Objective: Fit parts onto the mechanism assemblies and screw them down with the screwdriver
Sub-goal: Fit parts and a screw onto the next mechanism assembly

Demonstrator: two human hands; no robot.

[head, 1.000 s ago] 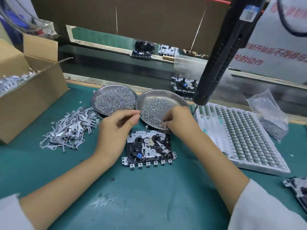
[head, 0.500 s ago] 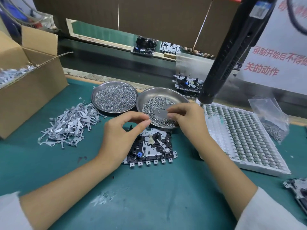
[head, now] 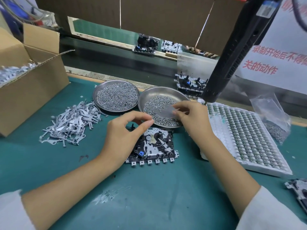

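**Both hands pinched above the mechanism assembly**

The left hand point(head: 123, 135) has thumb and forefinger tips pressed together in a pinch just over the far left corner of the mechanism assembly point(head: 154, 146); whether anything small sits between those fingers cannot be told. The right hand point(head: 191, 117) hovers over the near rim of the right screw dish point(head: 166, 92), its thumb and forefinger drawn close in a similar pinch above the screws; what it grips, if anything, is too small to make out.

The mechanism assembly lies flat on the green tabletop point(head: 149, 196), directly below and between the two hands, its row of metal tabs facing the person. The left palm covers its left edge; the right hand is just beyond its far right corner.

The right screw dish touches the assembly's far edge and holds a thin scatter of screws. The left screw dish point(head: 116, 97), more thickly filled, sits beside it, farther from the assembly. A heap of grey metal levers point(head: 71, 123) lies left of the assembly, with a cardboard box point(head: 29, 90) beyond that. Right of the assembly rests a white tray point(head: 245, 138) of small parts in rows. The black electric screwdriver point(head: 232, 55) hangs tilted above the tray's far corner, untouched by either hand. A plastic bag point(head: 270, 117) lies at the tray's far right side.
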